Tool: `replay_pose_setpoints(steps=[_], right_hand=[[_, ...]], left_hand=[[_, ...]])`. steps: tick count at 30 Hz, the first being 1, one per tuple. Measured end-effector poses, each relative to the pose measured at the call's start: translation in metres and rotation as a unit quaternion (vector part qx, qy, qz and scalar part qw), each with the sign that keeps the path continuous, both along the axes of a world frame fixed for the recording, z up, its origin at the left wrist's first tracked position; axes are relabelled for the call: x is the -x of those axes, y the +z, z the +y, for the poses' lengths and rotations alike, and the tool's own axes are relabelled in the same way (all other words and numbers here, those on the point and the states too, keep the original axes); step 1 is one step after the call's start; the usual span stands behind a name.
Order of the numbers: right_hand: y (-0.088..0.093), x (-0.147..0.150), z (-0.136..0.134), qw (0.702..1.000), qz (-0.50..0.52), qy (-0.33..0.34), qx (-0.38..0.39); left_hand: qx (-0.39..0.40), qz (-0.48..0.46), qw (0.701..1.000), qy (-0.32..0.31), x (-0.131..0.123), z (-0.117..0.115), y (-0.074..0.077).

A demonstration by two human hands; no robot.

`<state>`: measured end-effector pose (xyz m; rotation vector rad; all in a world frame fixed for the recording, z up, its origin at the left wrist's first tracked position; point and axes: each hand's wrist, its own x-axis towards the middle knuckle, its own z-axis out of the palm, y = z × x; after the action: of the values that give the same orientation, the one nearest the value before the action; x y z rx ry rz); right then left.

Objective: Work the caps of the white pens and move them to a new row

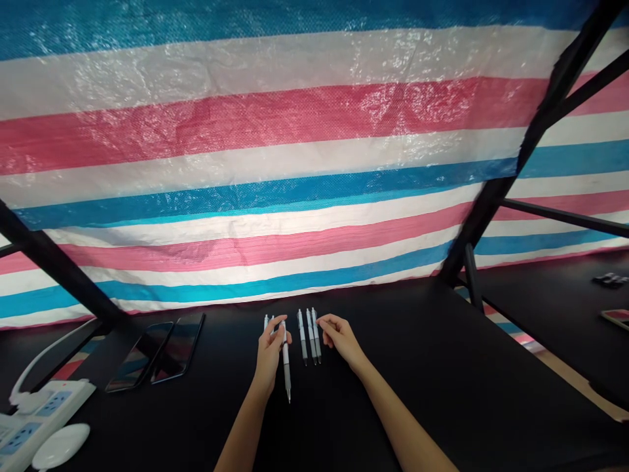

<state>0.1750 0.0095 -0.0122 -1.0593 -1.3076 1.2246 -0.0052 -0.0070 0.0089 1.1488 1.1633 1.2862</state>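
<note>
A camera worn on the person's head looks forward and down from just behind the left hand [270, 354] and right hand [341, 337], over a black table [432, 393] and the nearby pens [310, 334]. Its wide view takes in a striped tarp [295, 131] filling the upper frame.

Bare forearms [243, 436] angled inward; left hand [271, 354] curled closed; right hand [341, 339] open, loosely curved, palm down.

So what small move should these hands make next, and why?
Probably the right hand should close on the nearest of three white pens, I'd guess. Its fingers are spread right beside that pen, which lies side by side with the others, while the left hand already grips a white pen.
</note>
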Motion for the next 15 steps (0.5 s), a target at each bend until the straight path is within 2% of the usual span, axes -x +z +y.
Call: replay_pose_setpoints(steps=[10,15], right_hand=[[-0.0013,-0.0002,0.0001,1.0,-0.013,0.001,-0.003],[-0.0001,0.0001,-0.0023,0.998,-0.053,0.005,-0.023]], left_hand=[[0.003,0.001,1.0,0.014,-0.0016,-0.0033,0.0053],[0.014,-0.003,1.0,0.024,-0.0017,-0.0019,0.0019]])
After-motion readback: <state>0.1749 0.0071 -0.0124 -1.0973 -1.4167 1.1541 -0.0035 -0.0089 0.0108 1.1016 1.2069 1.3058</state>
